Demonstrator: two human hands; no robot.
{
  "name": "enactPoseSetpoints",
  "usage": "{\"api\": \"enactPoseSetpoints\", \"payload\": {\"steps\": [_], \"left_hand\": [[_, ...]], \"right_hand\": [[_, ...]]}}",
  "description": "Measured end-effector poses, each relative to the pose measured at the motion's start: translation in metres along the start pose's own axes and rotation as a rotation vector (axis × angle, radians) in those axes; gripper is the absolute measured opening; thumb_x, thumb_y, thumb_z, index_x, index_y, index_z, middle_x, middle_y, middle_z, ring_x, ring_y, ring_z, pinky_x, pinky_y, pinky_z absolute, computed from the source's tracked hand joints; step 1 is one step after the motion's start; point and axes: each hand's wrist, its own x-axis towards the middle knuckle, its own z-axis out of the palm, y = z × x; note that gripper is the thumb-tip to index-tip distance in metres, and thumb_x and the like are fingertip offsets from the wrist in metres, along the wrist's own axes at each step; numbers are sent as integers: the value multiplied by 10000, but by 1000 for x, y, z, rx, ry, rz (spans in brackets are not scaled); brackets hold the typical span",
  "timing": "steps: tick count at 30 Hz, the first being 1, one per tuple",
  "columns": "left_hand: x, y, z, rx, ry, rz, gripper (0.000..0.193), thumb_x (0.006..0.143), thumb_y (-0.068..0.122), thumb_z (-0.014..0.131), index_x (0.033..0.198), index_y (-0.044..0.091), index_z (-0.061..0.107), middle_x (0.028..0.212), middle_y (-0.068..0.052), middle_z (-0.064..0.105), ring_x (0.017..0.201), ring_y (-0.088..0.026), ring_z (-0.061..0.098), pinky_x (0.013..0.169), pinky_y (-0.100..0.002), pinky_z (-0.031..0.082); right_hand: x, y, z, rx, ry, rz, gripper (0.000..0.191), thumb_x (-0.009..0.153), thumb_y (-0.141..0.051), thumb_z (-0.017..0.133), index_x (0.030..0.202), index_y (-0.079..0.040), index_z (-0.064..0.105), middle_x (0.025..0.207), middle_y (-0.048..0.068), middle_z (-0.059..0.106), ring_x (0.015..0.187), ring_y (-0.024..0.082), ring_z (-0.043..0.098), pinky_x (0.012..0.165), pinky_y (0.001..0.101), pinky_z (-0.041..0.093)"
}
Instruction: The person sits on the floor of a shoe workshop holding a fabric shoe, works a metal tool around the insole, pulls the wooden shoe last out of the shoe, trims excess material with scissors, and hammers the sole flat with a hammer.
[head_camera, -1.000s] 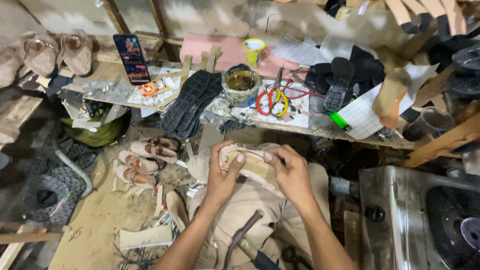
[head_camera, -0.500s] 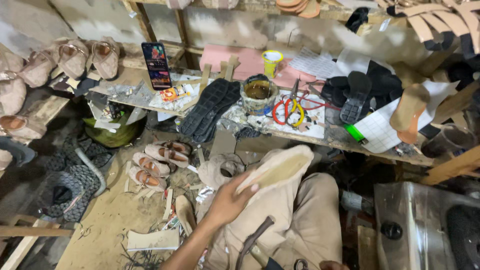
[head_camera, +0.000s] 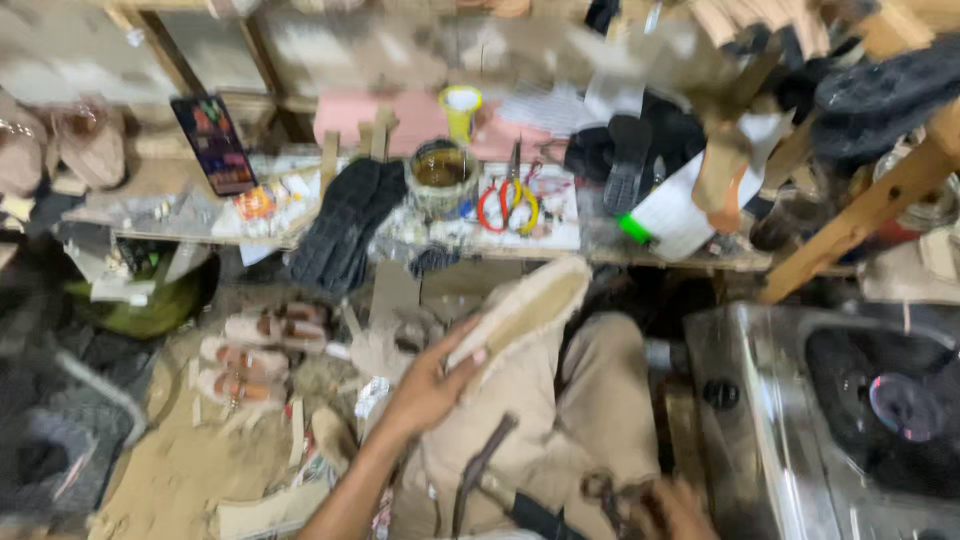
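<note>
The view is blurred. My left hand (head_camera: 430, 385) grips a beige shoe sole (head_camera: 525, 305) by its near end and holds it up, tilted, above my lap in tan trousers (head_camera: 590, 400). My right hand (head_camera: 678, 508) is low at the bottom edge, beside dark metal pincers (head_camera: 600, 492); whether its fingers close on anything is unclear. A hammer with a brown wooden handle (head_camera: 480, 465) lies across my lap.
A low workbench (head_camera: 660, 258) carries a glue tin (head_camera: 440, 175), red and yellow handled scissors (head_camera: 508, 200), black soles (head_camera: 345, 225), a phone (head_camera: 213, 143) and a yellow cup (head_camera: 460, 105). Pink sandals (head_camera: 250, 355) lie on the floor. A metal stove (head_camera: 830, 400) stands at right.
A second ago both hands held the sole low over my lap. Now only the left hand holds it, raised higher, and the right hand has dropped to the tools on my lap.
</note>
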Motion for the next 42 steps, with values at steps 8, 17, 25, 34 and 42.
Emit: {"api": "enactPoseSetpoints", "payload": {"steps": [8, 17, 25, 34, 42], "left_hand": [[-3, 13, 3, 113, 4, 194, 562, 912, 177, 715, 1445, 85, 565, 1456, -139, 603, 1347, -222, 543, 1107, -321, 387], [-3, 69, 29, 291, 254, -99, 454, 855, 256, 710, 1300, 167, 694, 1194, -158, 758, 1111, -256, 741, 960, -331, 536], [-5, 77, 38, 604, 273, 257, 529, 814, 129, 706, 1336, 55, 663, 1267, -212, 693, 1203, -409, 622, 967, -483, 414], [16, 51, -5, 135, 50, -18, 546, 907, 257, 712, 1419, 105, 597, 1446, -127, 633, 1370, -229, 574, 1129, -348, 400], [6, 35, 7, 281, 46, 7, 587, 921, 316, 689, 1448, 104, 541, 1450, -152, 599, 1369, -245, 557, 1120, -335, 402]], "right_hand": [[-16, -74, -17, 1066, -67, -103, 300, 996, -265, 549, 1223, -85, 470, 943, 103, 694, 712, 193, 611, 605, 323, 507], [-7, -190, -39, -290, 295, -900, 221, 957, -162, 551, 1138, -38, 573, 1021, 202, 705, 823, 437, 691, 680, 520, 535], [-24, -221, -59, -831, 559, -971, 284, 787, -83, 549, 1025, 66, 594, 916, 214, 673, 862, 424, 719, 521, 454, 579], [53, -205, -60, -215, 8, -1024, 227, 952, -158, 635, 1148, -45, 657, 937, 214, 723, 844, 441, 678, 668, 502, 534], [108, -244, -94, -552, 734, -908, 387, 893, -28, 633, 1269, 52, 591, 1072, 220, 665, 975, 391, 640, 755, 471, 540]]}}
